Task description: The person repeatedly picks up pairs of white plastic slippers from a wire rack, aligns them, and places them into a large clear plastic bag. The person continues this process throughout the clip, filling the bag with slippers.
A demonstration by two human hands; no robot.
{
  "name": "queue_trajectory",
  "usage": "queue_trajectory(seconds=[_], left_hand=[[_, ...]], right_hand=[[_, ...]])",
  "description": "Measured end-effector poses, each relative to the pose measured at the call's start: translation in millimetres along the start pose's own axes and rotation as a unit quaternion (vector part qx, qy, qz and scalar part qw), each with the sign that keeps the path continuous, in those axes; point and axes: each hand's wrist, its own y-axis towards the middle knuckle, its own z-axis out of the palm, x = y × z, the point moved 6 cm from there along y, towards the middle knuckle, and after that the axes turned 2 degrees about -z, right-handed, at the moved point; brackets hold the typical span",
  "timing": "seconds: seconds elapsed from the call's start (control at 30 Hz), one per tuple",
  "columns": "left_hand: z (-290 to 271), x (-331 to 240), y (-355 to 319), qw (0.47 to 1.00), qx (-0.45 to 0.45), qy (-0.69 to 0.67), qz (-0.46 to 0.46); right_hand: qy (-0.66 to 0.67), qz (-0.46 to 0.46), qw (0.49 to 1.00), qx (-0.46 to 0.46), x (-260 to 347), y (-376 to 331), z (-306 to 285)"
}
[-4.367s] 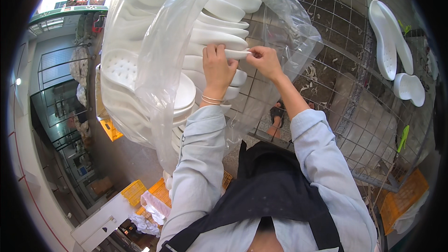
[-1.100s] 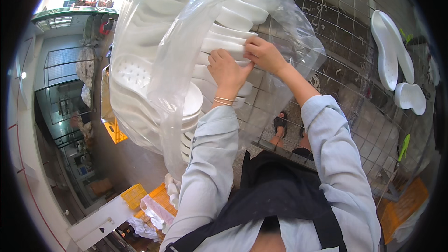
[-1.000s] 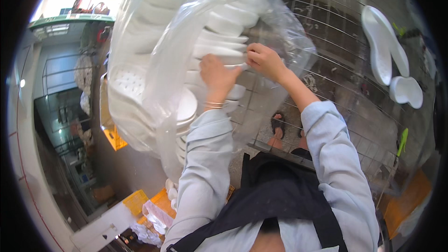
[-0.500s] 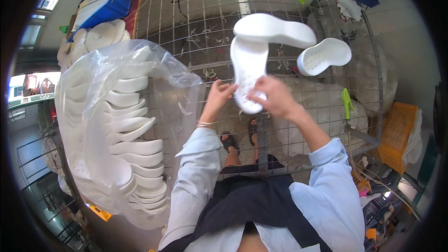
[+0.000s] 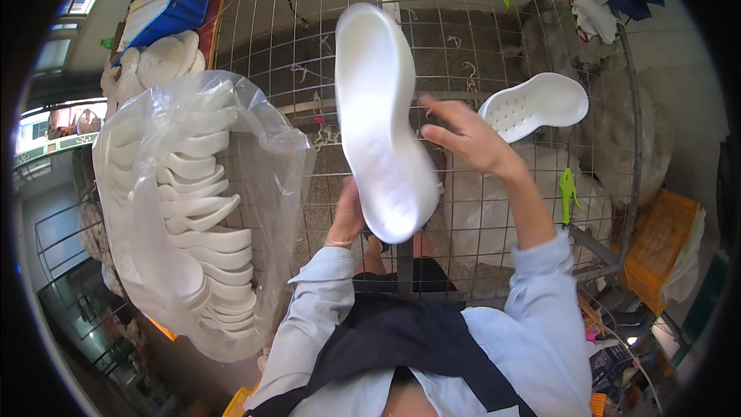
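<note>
A white foam shoe sole (image 5: pixel 374 100) is raised above the wire mesh, its wide smooth end pointing away from me. My left hand (image 5: pixel 349 215) grips it from behind at the near left edge, and the sole hides most of those fingers. To the right of the sole is my right hand (image 5: pixel 472 137), its fingers apart and nothing in them. Beyond that hand, a second white sole (image 5: pixel 544 103) with rows of small dimples rests on the mesh.
A clear plastic bag (image 5: pixel 270 120) at the left holds many stacked white soles (image 5: pixel 220 239). The wire mesh table (image 5: pixel 309 69) spreads under my hands. Green clips (image 5: pixel 568 189) hang on it. An orange crate (image 5: pixel 660 243) stands at right, a blue bin (image 5: pixel 174 4) at far left.
The two overlapping soles in the middle no longer show separately; one sole is now raised nearer to me, lengthwise. My right hand has come away from the sole and opened; my left moved behind it.
</note>
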Motion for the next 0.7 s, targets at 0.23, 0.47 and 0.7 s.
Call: queue_trajectory(seconds=[0.23, 0.47, 0.7], left_hand=[[-34.9, 4.3, -86.9, 0.997, -0.039, -0.058, -0.016], [-28.1, -19.0, -111.7, 0.848, -0.106, 0.505, 0.123], [-3.3, -55.2, -91.3, 0.760, -0.196, 0.570, 0.244]], right_hand=[[-0.339, 0.040, 0.917, -0.209, -3.9, -77.2, -17.3], [-0.094, -0.105, 0.989, 0.051, 37.8, -173.5, 164.5], [-0.019, 0.061, 0.998, -0.016, 45.4, -137.2, 143.9]])
